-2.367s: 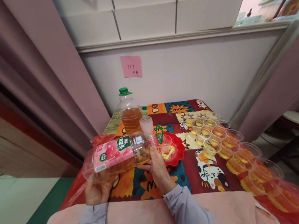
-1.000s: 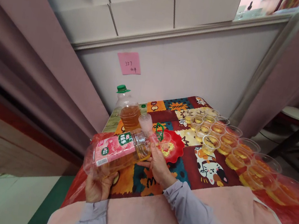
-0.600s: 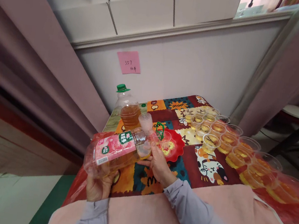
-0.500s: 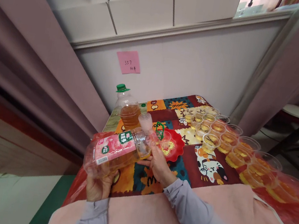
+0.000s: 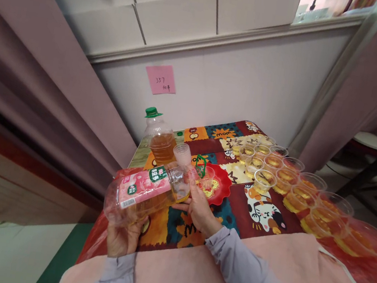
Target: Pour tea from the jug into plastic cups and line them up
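Note:
A large clear juice bottle [image 5: 146, 189] with a pink label and amber liquid lies tilted nearly sideways across my two hands. My left hand [image 5: 122, 238] cups its base from below. My right hand [image 5: 200, 207] grips around its neck end, fingers partly hidden by the bottle. Just behind the neck stands a stack of clear plastic cups [image 5: 182, 154]. A red scalloped plate [image 5: 224, 192] lies beyond my right hand, with a green loop handle [image 5: 201, 164] at its left side.
A second big bottle [image 5: 163, 142] with a green cap stands at the back left. Several clear cups [image 5: 264, 181] of yellow liquid stand in rows on the right of the patterned tablecloth [image 5: 226, 223]. A pink note [image 5: 161, 79] is on the wall.
Both hands keep hold of the tilted bottle in almost the same place. The whole view has shifted slightly; little else differs.

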The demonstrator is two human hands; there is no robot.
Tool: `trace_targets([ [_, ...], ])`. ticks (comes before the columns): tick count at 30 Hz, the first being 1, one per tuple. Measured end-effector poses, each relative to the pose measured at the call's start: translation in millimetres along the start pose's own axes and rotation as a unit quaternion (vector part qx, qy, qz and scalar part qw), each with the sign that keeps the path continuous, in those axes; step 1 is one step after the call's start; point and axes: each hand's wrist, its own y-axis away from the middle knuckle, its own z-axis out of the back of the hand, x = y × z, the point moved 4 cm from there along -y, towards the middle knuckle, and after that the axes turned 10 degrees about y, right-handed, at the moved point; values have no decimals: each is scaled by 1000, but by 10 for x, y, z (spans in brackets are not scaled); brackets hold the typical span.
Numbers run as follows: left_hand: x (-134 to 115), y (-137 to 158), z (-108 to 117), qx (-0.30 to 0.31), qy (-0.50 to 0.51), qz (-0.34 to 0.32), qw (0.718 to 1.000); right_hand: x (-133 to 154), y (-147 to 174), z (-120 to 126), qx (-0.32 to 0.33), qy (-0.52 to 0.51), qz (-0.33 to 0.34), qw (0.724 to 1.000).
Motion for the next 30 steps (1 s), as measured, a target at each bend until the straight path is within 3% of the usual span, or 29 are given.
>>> trace_targets([
  [5,25,1,-47,34,0,14,999,-16,-7,-5,-3,-2,-1,1000],
  [14,2,-3,15,-13,-23,0,1000,-8,-7,6,-3,1,0,1000],
  [20,6,37,-102,-44,-37,-29,998,-5,-14,4,4,3,1,1000],
  [24,2,50,-153,-42,-53,-32,997,-5,-13,-2,4,0,0,1000],
  [30,-19,13,-34,-42,-34,-10,998,-10,-12,7,5,-1,0,1000],
])
